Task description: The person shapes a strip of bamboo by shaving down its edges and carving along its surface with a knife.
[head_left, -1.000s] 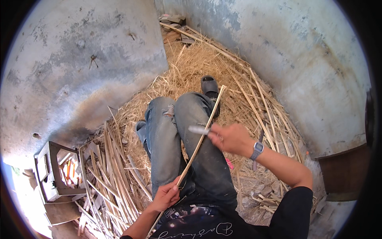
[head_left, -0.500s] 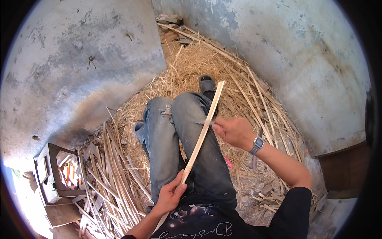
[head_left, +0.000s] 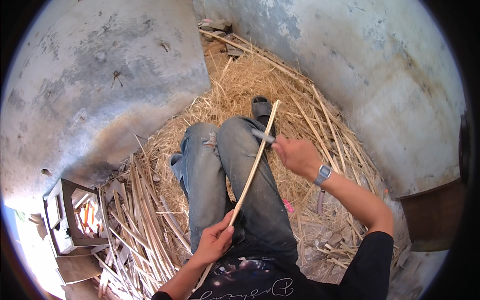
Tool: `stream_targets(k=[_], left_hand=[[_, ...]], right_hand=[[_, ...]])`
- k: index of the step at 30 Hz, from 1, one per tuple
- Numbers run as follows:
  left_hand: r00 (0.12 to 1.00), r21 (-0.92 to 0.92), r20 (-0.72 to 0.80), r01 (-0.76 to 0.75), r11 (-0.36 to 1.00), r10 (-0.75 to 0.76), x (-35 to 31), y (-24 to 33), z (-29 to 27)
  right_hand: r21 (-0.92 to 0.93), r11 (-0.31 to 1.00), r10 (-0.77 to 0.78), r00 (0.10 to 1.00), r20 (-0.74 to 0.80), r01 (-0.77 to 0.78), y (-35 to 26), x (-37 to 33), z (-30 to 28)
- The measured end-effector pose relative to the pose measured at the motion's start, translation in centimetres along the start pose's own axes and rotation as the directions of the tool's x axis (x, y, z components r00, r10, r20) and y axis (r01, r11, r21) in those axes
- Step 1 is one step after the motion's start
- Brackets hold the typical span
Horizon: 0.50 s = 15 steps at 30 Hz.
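A long, pale split-wood strip (head_left: 253, 172) slants across my lap, its far end beyond my right knee. My left hand (head_left: 215, 241) is closed around the strip near my waist, thumb along it. In my right hand (head_left: 298, 157), with a watch on the wrist, is a knife with a short grey blade (head_left: 261, 135). The blade lies across the upper part of the strip, over my right thigh. Fingers cover the knife's handle. The strip's near end runs down past my left hand toward my shirt.
Thin shavings (head_left: 240, 75) cover the floor around my feet. A pile of long strips (head_left: 145, 215) lies to my left, beside a wooden frame (head_left: 75, 245). More strips (head_left: 325, 117) lean along the right wall (head_left: 390, 85). Short offcuts (head_left: 340, 252) lie at my right.
The knife has moved farther up the strip, away from me, and its blade shows more. The strip has turned, showing a narrower side. My left hand stays in nearly the same place.
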<state>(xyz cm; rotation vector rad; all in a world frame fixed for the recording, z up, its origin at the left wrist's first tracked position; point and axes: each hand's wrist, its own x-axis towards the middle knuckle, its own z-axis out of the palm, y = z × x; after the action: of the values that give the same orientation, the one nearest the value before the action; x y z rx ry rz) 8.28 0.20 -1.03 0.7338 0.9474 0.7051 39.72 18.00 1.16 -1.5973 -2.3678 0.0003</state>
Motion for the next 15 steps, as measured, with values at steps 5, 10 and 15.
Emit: stream_targets(k=[5, 10, 15], left_hand=[[1.000, 0.011, 0.002, 0.025, 1.000, -0.025, -0.5, -0.5, -0.9], [1.000, 0.000, -0.002, 0.014, 1.000, -0.014, -0.3, -0.4, -0.4], [1.000, -0.044, 0.008, 0.003, 0.999, -0.002, -0.5, -1.1, -1.4]], right_hand=[[-0.082, 0.965, -0.243, 0.968, 0.063, 0.248, -2.0, 0.1, -0.8], [-0.124, 0.989, 0.074, 0.995, -0.062, -0.081, 4.6, 3.8, -1.6], [-0.128, 0.961, -0.242, 0.969, 0.039, 0.245, 0.3, 2.3, -1.2]])
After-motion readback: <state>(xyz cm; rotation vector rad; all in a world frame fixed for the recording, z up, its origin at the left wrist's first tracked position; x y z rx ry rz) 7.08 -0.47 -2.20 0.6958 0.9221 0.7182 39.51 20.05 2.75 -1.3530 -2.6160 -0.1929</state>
